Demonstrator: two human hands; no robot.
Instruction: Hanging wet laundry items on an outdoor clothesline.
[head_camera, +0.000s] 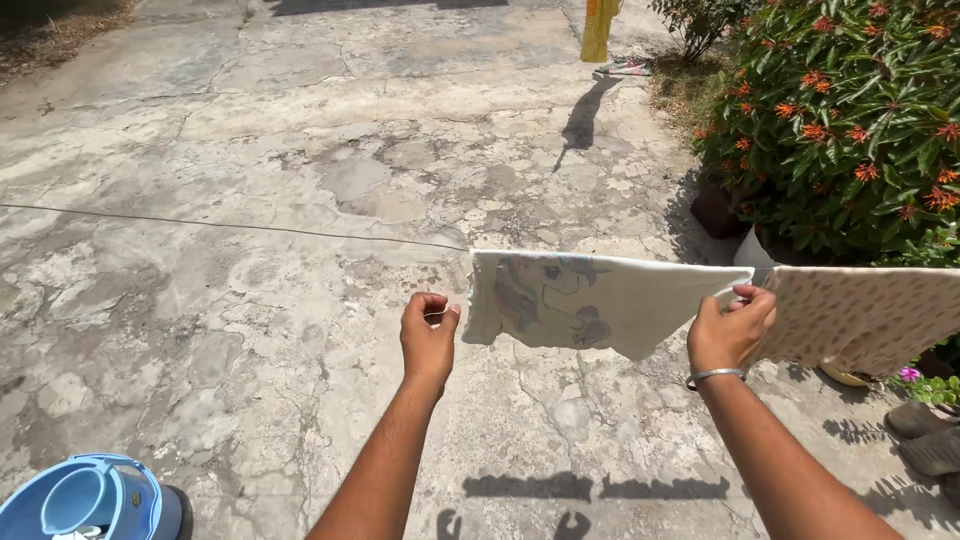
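Observation:
A thin clothesline (230, 227) runs across the view from the left edge. Over it hangs a white cloth with a pastel cartoon print (590, 297). My left hand (428, 335) is curled just beside the cloth's left edge, and its fingers look closed on nothing I can make out. My right hand (733, 325), with a metal bangle at the wrist, pinches the cloth's right top corner at the line. A pale spotted cloth (870, 315) hangs right beside it on the same line.
Cracked concrete ground (300, 150) lies below. A blue bucket (90, 500) sits at the bottom left. A bush with orange flowers (850, 120) stands at the right, a yellow post (598, 30) at the top, and sandals (925, 435) lie at the right edge.

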